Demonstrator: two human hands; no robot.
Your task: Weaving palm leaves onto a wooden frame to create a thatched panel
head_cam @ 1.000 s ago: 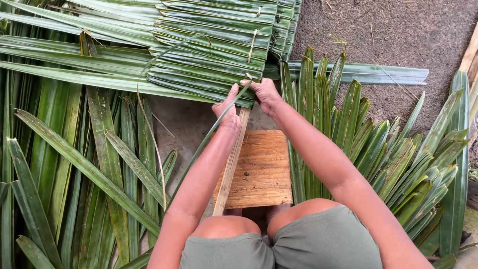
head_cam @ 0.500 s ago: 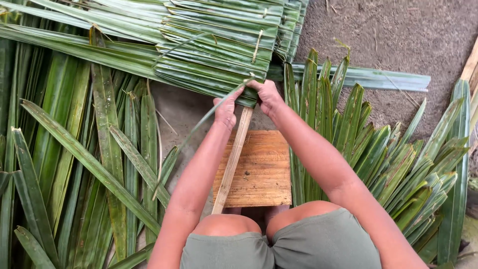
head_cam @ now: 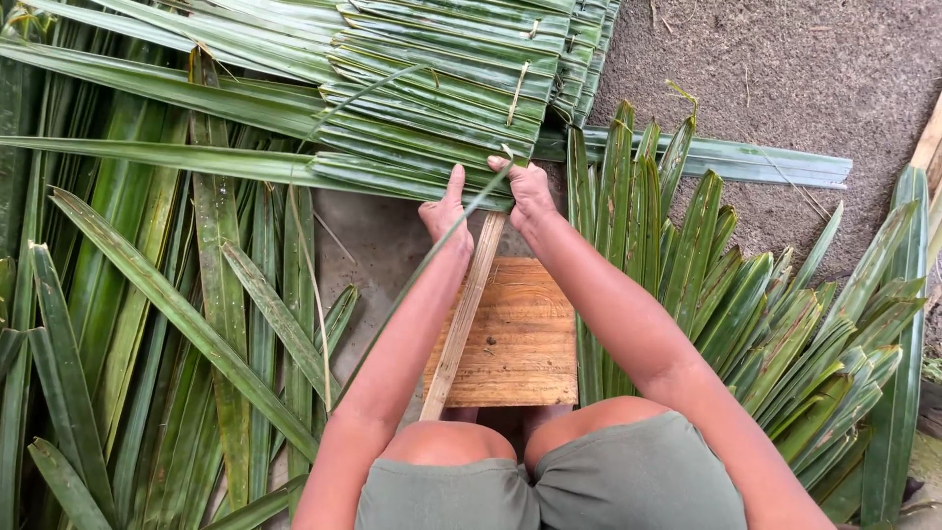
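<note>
With both hands — left hand (head_cam: 446, 218) and right hand (head_cam: 528, 188) — we pinch the folded leaf (head_cam: 422, 177) over the bamboo slat (head_cam: 465, 312), and a loosened grip could let the fold spring open.

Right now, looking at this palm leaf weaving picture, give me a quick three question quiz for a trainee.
1. True or false: both hands press on the near edge of the folded leaf panel.
2. Which thing runs from that edge back toward the person's knees? A) a metal rod B) a flat wooden slat C) a rope
3. Fill in: the slat lies across a square wooden ____.

Key
1. True: the left hand and right hand sit side by side on the edge.
2. B, the wooden slat.
3. Board, on the ground between loose leaves.
</note>
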